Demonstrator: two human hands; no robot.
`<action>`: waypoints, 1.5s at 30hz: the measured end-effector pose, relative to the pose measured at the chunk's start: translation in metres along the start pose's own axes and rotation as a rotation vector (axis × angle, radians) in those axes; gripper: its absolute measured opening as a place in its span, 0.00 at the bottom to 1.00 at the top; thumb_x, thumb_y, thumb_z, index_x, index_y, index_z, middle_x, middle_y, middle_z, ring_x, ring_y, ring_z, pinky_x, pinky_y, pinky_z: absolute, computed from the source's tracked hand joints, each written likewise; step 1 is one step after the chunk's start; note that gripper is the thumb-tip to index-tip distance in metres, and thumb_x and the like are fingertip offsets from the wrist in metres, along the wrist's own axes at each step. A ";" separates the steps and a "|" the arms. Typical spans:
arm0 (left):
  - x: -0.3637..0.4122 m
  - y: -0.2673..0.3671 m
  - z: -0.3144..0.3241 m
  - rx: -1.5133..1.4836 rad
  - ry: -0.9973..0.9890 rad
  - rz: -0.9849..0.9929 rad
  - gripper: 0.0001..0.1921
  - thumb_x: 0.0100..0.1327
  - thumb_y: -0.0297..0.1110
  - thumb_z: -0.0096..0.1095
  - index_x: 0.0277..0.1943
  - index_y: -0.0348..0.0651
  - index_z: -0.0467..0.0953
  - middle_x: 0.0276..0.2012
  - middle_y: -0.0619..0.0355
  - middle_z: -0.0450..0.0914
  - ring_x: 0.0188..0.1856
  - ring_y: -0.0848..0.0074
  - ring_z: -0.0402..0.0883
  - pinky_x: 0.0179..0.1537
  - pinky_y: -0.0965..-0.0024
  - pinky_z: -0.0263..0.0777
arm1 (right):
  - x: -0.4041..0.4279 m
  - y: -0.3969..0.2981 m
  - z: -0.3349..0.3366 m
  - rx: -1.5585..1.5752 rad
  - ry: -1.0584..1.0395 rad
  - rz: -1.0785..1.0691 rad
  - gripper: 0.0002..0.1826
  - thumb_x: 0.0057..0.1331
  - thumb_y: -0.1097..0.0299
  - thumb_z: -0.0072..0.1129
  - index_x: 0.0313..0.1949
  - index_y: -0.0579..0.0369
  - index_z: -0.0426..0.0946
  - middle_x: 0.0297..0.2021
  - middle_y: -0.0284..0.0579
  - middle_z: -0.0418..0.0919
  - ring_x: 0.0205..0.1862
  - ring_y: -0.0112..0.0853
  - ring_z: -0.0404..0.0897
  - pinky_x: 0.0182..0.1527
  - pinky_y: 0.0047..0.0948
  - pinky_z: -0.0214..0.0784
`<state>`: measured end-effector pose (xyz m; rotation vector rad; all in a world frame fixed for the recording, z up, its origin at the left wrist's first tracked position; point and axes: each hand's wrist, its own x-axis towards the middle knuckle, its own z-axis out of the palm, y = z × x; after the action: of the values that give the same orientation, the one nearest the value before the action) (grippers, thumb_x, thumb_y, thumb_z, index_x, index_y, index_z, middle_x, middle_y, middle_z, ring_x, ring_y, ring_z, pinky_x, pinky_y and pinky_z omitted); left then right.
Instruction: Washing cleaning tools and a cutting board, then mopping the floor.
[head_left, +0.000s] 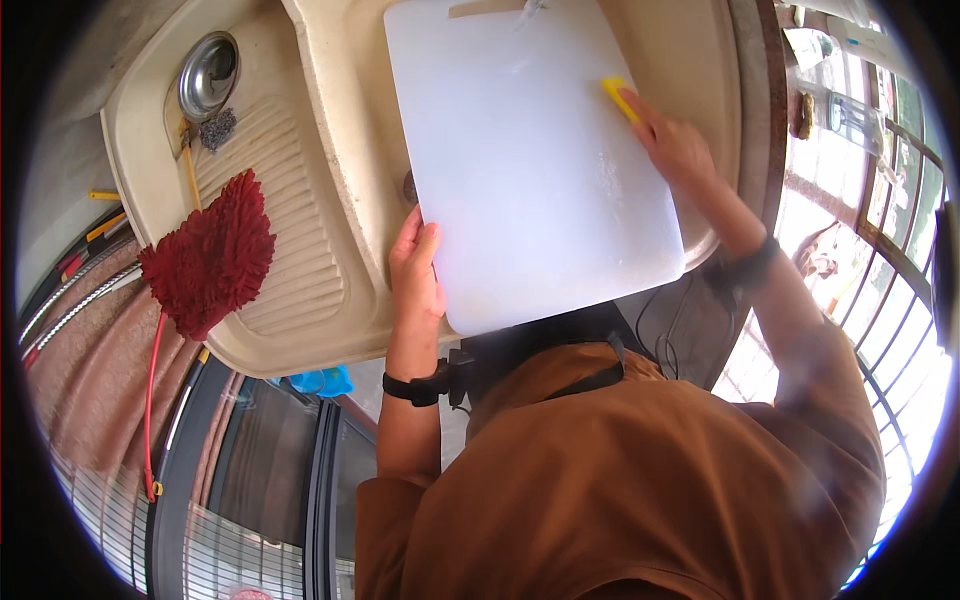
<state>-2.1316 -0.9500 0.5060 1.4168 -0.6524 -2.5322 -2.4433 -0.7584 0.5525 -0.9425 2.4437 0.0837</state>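
Observation:
A large white plastic cutting board (525, 165) lies tilted across the basin of a beige laundry sink (360, 67), with a slot near its far edge. Its left edge is in the grip of my left hand (417, 262), thumb on the upper face. My right hand (675, 146) holds a yellow sponge (621, 99) against the board's right edge. Wet streaks show on the board's right half. Something clear and shiny, perhaps running water, crosses the far end. The board covers most of the basin; part of a dark drain (410, 187) peeks out beside it.
Left of the basin is a ribbed washboard (300, 225). On that side are a metal bowl (208, 75), a steel wool scourer (218, 130) and a red fluffy duster (214, 259). A barred window (862, 187) stands at the right.

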 end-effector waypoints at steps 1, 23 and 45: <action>0.001 0.004 0.006 -0.014 -0.033 -0.007 0.22 0.71 0.26 0.50 0.66 0.30 0.63 0.59 0.51 0.74 0.59 0.71 0.74 0.60 0.68 0.69 | 0.049 0.020 0.010 -0.057 0.073 0.003 0.26 0.71 0.57 0.46 0.68 0.32 0.62 0.30 0.53 0.81 0.31 0.49 0.81 0.37 0.47 0.75; -0.095 0.107 0.064 0.220 -0.105 0.023 0.25 0.65 0.26 0.60 0.64 0.35 0.65 0.55 0.53 0.76 0.53 0.72 0.77 0.55 0.67 0.72 | 0.107 -0.008 0.059 0.240 0.258 -0.007 0.27 0.72 0.54 0.47 0.67 0.47 0.63 0.59 0.56 0.70 0.65 0.47 0.65 0.63 0.43 0.62; 0.003 0.098 0.025 0.394 -0.261 0.149 0.21 0.73 0.33 0.52 0.65 0.37 0.64 0.59 0.54 0.74 0.59 0.72 0.74 0.61 0.65 0.68 | 0.051 -0.002 -0.082 1.633 0.345 0.084 0.17 0.74 0.60 0.49 0.53 0.61 0.70 0.45 0.41 0.78 0.45 0.28 0.77 0.51 0.29 0.70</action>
<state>-2.1610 -1.0308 0.5593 1.0862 -1.3101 -2.5856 -2.5100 -0.8099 0.5989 -0.0467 1.8160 -1.8070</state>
